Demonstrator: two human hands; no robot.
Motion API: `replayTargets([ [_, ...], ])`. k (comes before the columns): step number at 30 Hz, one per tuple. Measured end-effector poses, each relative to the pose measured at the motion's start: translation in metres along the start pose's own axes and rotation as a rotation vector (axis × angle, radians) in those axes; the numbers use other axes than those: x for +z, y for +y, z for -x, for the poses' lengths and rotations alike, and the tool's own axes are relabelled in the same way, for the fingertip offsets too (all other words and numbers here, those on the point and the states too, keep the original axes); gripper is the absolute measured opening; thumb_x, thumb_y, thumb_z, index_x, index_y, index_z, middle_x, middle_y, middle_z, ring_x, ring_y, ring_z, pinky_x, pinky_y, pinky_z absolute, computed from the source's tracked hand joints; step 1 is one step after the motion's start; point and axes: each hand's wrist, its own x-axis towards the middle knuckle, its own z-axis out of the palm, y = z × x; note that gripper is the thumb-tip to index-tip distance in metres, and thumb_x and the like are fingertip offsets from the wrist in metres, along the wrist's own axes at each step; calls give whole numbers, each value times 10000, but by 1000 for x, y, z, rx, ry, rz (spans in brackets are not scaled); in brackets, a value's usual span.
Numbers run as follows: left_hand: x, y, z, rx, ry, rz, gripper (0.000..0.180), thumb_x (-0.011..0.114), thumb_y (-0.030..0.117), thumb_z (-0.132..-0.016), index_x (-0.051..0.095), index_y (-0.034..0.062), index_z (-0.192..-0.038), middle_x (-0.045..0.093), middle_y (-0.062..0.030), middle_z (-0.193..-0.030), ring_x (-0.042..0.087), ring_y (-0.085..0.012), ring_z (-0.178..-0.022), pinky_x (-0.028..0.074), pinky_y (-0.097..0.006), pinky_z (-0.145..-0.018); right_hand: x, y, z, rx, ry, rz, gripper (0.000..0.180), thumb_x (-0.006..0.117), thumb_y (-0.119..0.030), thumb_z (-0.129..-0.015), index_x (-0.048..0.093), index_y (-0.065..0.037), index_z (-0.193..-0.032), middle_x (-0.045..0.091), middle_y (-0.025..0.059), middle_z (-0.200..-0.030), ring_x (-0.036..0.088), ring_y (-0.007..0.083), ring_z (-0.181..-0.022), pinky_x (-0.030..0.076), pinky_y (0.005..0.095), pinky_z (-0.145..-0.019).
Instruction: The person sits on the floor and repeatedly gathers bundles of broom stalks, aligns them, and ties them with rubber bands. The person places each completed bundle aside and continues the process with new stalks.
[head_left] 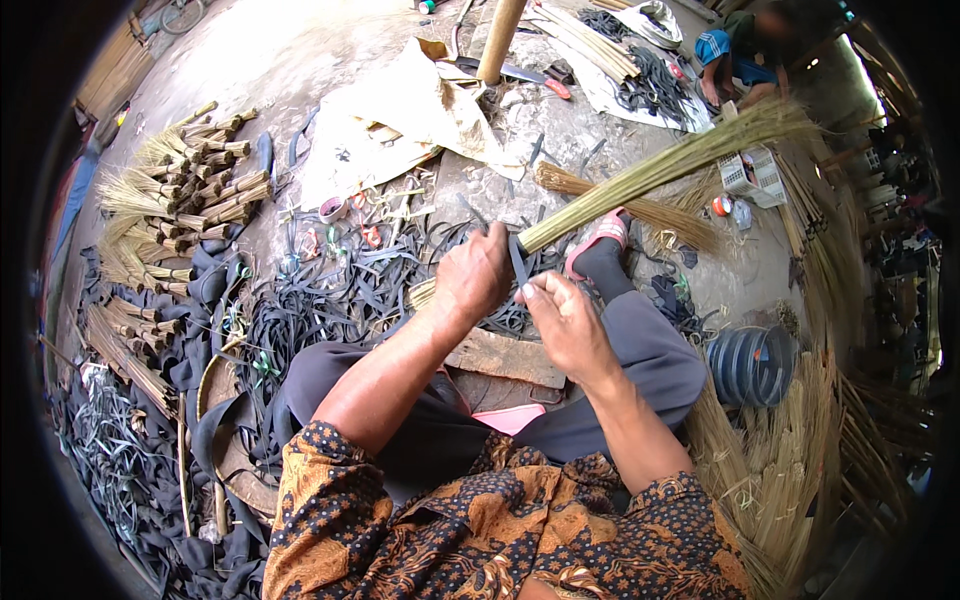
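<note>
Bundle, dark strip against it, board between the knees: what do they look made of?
Bundle: probably dry plant stalks, unvarnished; thin straw-coloured strands fan out at the tip.
Dark strip: dull rubber, perhaps; flat and grey-black, though cloth is possible.
Board: likely rough, unpainted wood; brown, with uneven edges.

One raised straw bundle [645, 181], one wooden block [505, 357], one upright pole [501, 38]
</note>
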Motion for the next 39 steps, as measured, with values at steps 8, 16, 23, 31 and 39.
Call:
replayTargets([
  [8,-29,7,1,-51,-305,572,312,840,149,-752,661,-49,-912,725,-140,-854,702,-215,-796,551,-366,-748,-34,20,14,5,-18,-177,159,562,-125,-1076,639,-3,-1144,610,-43,-946,493,16,-815,407,208,-726],
  [16,-43,33,8,121,-642,867,317,720,126,-968,591,-33,-1210,689,-22,-867,658,-151,-733,553,-325,-741,-42,4,3,-114,-68,-259,350,606,-146,-1072,577,59,-1354,680,69,-1242,625,101,-1092,492,266,-962],
  [23,-32,28,7,58,-464,630,495,777,229,-879,547,-55,-1212,679,-202,-821,690,-307,-773,548,-440,-710,-33,12,-8,-166,-18,-308,302,620,-229,-1074,621,33,-1225,707,49,-1082,624,75,-958,503,252,-823],
  [31,-26,13,1,109,-173,392,566,786,398,-918,610,-51,-1214,709,-228,-871,712,-350,-777,544,-432,-703,-41,1,7,43,12,-177,218,563,-213,-1096,643,-11,-1082,492,-68,-731,430,25,-634,367,209,-571],
  [39,-36,19,-6,-13,-168,328,429,708,398,-958,682,-22,-1042,687,-260,-807,678,-449,-772,517,-503,-705,-51,-17,49,-27,-10,110,283,578,-216,-1072,592,-34,-855,515,-10,-702,449,61,-665,382,287,-588],
])
